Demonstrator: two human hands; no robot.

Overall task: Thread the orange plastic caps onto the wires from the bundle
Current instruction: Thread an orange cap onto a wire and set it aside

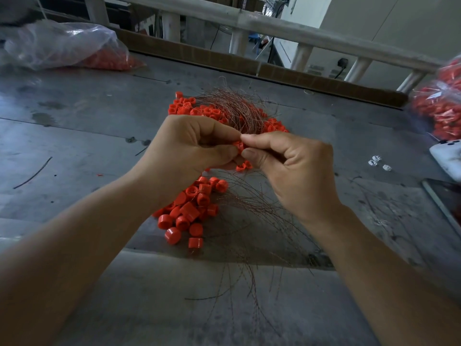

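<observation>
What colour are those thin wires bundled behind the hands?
Coppery reddish-brown wires, clearest in the head view.

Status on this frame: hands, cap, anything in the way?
Both grips closed: left hand and right hand pinch one orange cap. Behind it, wire bundle; loose caps below. Nothing blocking.

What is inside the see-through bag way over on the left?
Orange caps show through the plastic bag at its right end. The rest is crumpled and shiny, so what fills it cannot be seen.
</observation>
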